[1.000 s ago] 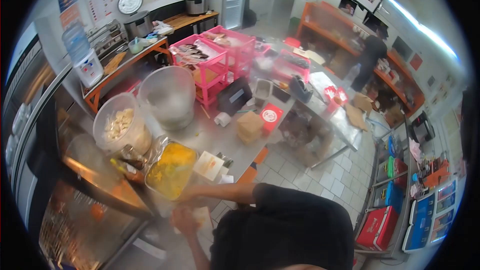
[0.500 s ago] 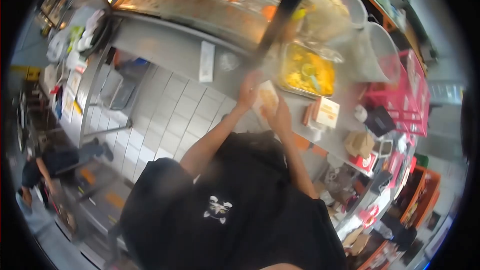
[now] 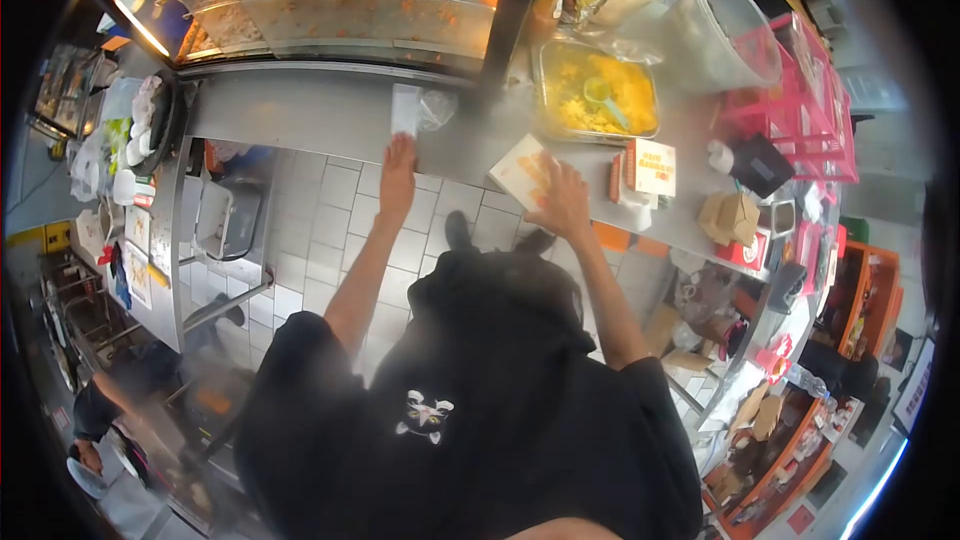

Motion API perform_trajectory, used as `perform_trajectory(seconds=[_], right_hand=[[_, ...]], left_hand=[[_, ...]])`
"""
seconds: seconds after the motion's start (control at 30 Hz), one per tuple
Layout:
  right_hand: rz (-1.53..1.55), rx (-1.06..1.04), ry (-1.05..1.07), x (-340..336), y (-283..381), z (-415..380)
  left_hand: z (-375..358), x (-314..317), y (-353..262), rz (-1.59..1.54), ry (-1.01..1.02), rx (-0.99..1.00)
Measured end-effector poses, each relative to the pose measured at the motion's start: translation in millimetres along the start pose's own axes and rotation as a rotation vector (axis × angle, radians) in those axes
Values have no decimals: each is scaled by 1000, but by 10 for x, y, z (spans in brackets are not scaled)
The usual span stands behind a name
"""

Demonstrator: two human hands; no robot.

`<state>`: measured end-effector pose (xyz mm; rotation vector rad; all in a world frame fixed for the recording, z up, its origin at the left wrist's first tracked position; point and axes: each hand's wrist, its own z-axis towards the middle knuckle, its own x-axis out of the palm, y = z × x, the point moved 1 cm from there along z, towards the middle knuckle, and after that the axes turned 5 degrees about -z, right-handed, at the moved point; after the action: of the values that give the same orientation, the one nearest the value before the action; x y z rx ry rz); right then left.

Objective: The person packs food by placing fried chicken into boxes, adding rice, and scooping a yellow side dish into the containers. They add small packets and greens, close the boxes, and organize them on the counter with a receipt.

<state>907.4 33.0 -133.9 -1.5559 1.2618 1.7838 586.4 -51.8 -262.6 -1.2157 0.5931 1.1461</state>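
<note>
My left hand (image 3: 398, 175) reaches over the front edge of the metal counter, its fingertips on the near end of a white rectangular item (image 3: 405, 108). A crumpled clear plastic piece (image 3: 436, 110) lies just right of that item. My right hand (image 3: 561, 202) is at a flat white packet with orange print (image 3: 521, 172), fingers over its right side. Behind the packet stands a tray of yellow food (image 3: 597, 90) with a green-handled scoop in it. Small printed boxes (image 3: 651, 168) stand to the right of my right hand.
A lit glass cabinet (image 3: 330, 15) with fried pieces stands behind the counter (image 3: 290, 110). Clear tubs (image 3: 722, 30) and a pink basket (image 3: 790, 110) are at the right. Another person (image 3: 120, 390) is at the lower left.
My left hand has left the printed packet and moved left to the white rectangular item. My right hand stays with the packet. The camera view has shifted.
</note>
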Motion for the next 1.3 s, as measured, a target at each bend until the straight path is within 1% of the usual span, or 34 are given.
perform_trajectory(seconds=[0.03, 0.1, 0.13, 0.2, 0.23, 0.3, 0.33, 0.43, 0.47, 0.5, 0.53, 0.57, 0.63, 0.67, 0.73, 0.77, 0.83, 0.87, 0.9, 0.93, 0.97, 1.03, 1.13, 1.17, 1.2, 1.23, 1.27, 1.3], right_hand=[[-1, 5, 10, -7, -72, -29], [-2, 14, -45, 16, -198, -99], [-8, 23, -47, 9, -264, -128], [29, 16, -14, -51, -369, -154], [62, 9, 0, -99, -429, -179], [86, 4, 13, -228, -510, -279], [205, 22, -19, -265, -557, -355], [489, 95, -15, -452, -554, -478], [496, 119, 4, -599, -477, -474], [505, 146, 17, -666, -436, -484], [316, 153, 56, -640, -508, -434], [199, 93, -14, -620, -522, -371], [-127, -8, -92, -529, -529, -177], [-119, 22, -101, -430, -567, -97], [-134, 59, 30, -179, -637, -18], [-124, 89, 17, -103, -650, -21], [-234, 35, -68, 13, -678, -60], [-202, 29, -94, -22, -654, -86], [-189, 45, -91, -47, -632, -119], [-159, 7, -50, -86, -618, -134], [-133, -36, -13, -100, -606, -128], [-88, -35, -9, -47, -561, -133], [-58, 14, 14, -6, -513, -82], [-167, 10, -50, -30, -459, -62], [-278, 8, -117, -62, -409, -33], [-272, 21, -124, -86, -343, -28], [-156, 29, -200, -178, -192, -32], [-42, 33, -274, -225, -60, -46]], left_hand=[[-102, -2, -139, -5, 9, -5], [-363, -44, -458, -167, 142, 115], [-411, -57, -566, -168, 152, 101], [-468, -53, -813, -163, 264, 289], [-460, -52, -913, -172, 267, 280], [-402, -47, -1085, -162, 308, 386], [-362, -59, -1130, -103, 363, 436], [-283, 3, -1320, -138, 403, 481], [-257, -11, -1402, -142, 417, 488], [-211, -27, -1479, -235, 393, 457], [-165, -29, -1536, -326, 371, 431], [-132, 18, -1579, -326, 392, 453], [-51, 115, -1597, -468, 365, 422], [-30, 187, -1562, -469, 387, 446], [-15, 321, -1446, -678, 416, 224], [10, 311, -1420, -675, 439, 250], [18, 277, -1379, -674, 343, 290], [20, 291, -1355, -672, 357, 296], [14, 294, -1304, -570, 327, 372], [10, 290, -1250, -466, 294, 452], [23, 252, -1237, -462, 306, 462], [47, 198, -1243, -500, 299, 407], [60, 219, -1162, -529, 363, 465], [65, 164, -1178, -526, 377, 474], [82, 112, -1205, -503, 341, 488], [104, 54, -1224, -482, 303, 502], [96, 40, -1201, -480, 309, 512], [81, 41, -1174, -431, 363, 507]])
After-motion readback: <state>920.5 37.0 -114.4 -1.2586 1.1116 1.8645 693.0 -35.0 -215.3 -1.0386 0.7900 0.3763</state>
